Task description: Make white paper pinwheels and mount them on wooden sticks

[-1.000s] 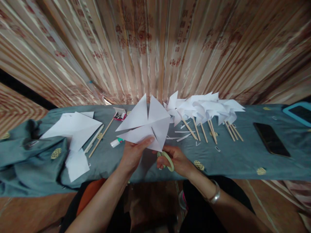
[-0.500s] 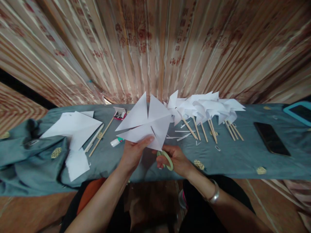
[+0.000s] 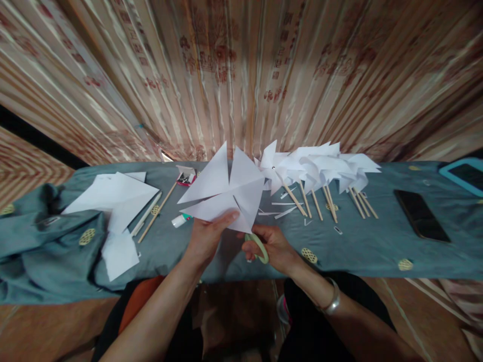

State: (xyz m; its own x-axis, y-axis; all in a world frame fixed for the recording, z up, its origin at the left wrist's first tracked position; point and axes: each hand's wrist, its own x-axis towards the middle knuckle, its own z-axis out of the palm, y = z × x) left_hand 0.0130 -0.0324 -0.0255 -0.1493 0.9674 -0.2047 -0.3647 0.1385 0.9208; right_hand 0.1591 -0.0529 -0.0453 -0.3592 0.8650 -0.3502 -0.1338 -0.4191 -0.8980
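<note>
My left hand (image 3: pixel 208 237) pinches the near edge of a white paper square (image 3: pixel 222 193) with diagonal slits, held tilted above the table. My right hand (image 3: pixel 272 246) is closed round the pale green handles of scissors (image 3: pixel 258 246). Their blades are hidden behind the paper's lower right corner. Both hands hover just above the table's front edge.
The table wears a teal cloth (image 3: pixel 358 241). Finished white pinwheels on wooden sticks (image 3: pixel 320 173) lie at the back right. Loose white sheets (image 3: pixel 113 201), sticks (image 3: pixel 158 211), a glue stick (image 3: pixel 180 220) and a small box (image 3: pixel 185 177) lie left. A black phone (image 3: pixel 421 215) and a blue-edged tablet (image 3: pixel 466 173) lie right.
The paper square has lifted and shifted very slightly. My right hand with the scissors has edged a little up toward the paper.
</note>
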